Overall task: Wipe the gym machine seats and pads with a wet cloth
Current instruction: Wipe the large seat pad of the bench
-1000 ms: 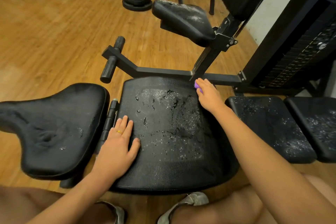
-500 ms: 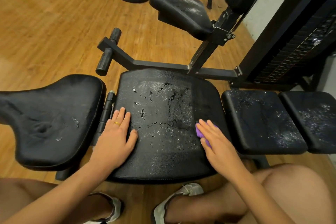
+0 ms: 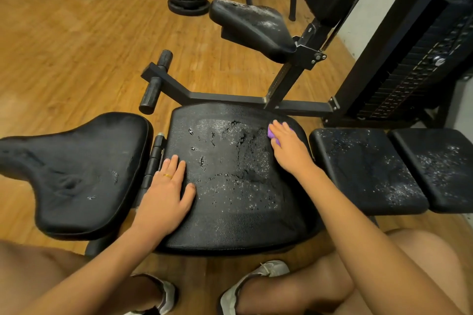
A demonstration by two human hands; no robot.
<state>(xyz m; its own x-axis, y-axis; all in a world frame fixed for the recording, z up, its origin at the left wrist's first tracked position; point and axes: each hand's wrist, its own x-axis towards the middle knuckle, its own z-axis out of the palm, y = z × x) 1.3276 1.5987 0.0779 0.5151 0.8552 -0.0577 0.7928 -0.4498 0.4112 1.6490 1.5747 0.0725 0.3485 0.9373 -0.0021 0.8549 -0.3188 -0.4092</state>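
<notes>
Head view. The right hand (image 3: 288,147) has moved from the near right portion of the centre pad (image 3: 230,225), where it lay half a second ago, to the far right corner, close to the position it held one second ago. This indicates a repeated back-and-forth stroke along the right side of the pad. The left hand (image 3: 165,193) has not shifted over the same interval.

Task object. The wet cloth (image 3: 271,133), purple, lies under the right hand at the far right corner of the centre pad, just beside the machine's frame bar (image 3: 302,105). Only a small edge shows past the fingers (image 3: 277,126).

Task meaning. The centre pad shows a wet, speckled patch with cracked vinyl across its middle. Judged from this, the wiping of this pad is in progress and not complete. The two pads to the right (image 3: 366,171) carry white specks and appear not yet wiped. The left pad (image 3: 76,169) looks mostly clean.

Hand pose, right. The arm reaches forward, nearly extended. The palm faces down; the fingers are stretched flat and press the cloth against the pad rather than clenching it.

Hand pose, left. The palm rests flat on the near left part of the centre pad, fingers spread and released, holding nothing. A ring (image 3: 167,175) is visible. The hand appears to brace the body.
</notes>
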